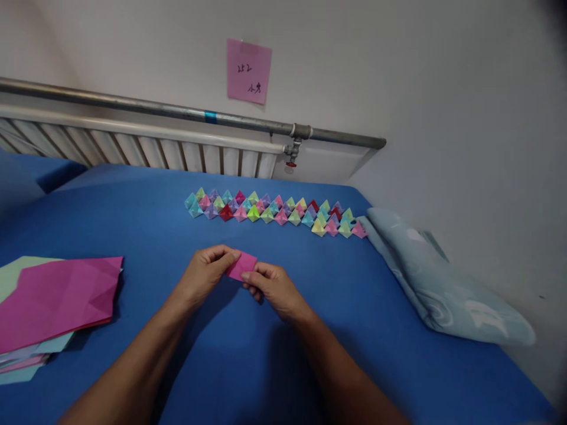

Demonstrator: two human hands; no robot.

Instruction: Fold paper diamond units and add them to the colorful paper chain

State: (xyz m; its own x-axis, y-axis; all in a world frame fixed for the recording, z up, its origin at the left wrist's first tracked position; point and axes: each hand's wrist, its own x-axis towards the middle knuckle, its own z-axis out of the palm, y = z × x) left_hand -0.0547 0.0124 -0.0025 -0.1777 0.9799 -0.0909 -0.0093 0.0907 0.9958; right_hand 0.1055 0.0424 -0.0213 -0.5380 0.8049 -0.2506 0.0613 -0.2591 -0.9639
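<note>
Between my two hands is a small folded piece of pink paper (241, 264), raised a little over the blue surface. My left hand (208, 268) pinches its upper left edge between thumb and fingers. With thumb on top and fingers curled beneath, my right hand (275, 288) grips the lower right corner. Beyond the hands, folded paper pieces (267, 214) in many colours lie in close rows. To the left rests a stack of coloured paper sheets (66, 295), a magenta one on top.
A folded light blue-green blanket (443, 283) lies at the right by the wall. At the back run a white radiator (177, 154) and a metal pipe (150, 107) with a red-handled valve (291, 163). A pink note (248, 72) with handwriting is taped to the wall.
</note>
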